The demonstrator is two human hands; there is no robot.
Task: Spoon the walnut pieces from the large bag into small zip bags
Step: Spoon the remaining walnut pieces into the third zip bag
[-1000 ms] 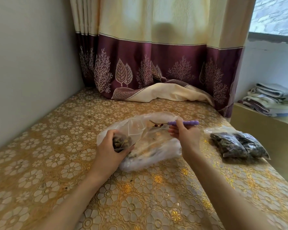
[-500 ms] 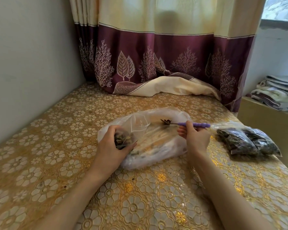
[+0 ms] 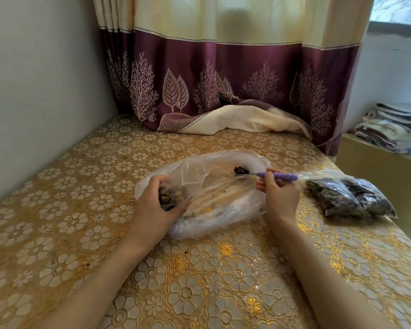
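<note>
Left hand: your left hand curls round a small zip bag part-filled with walnut pieces, thumb on the near side, fingers over the far side, holding it against the left end of the big bag.
Right hand: your right hand pinches the purple handle of the spoon, fingers closed on it, the handle pointing right past your knuckles.
Spoon: it lies nearly level, its bowl to the left, over the upper middle of the big bag, with a dark heap of walnut pieces on the bowl.
Big bag: clear, crumpled plastic lying on the desk between your two hands; pale and brownish contents show dimly through it.
Filled bags: two small bags of dark pieces lie side by side at the right edge of the desk, just right of your right hand and apart from the big bag.
Desk: covered with a gold cloth of flower pattern.
Behind: a cream and maroon curtain hangs at the far end, its hem folded onto the desk.
Far right: folded cloths are stacked on a ledge beyond the desk.
</note>
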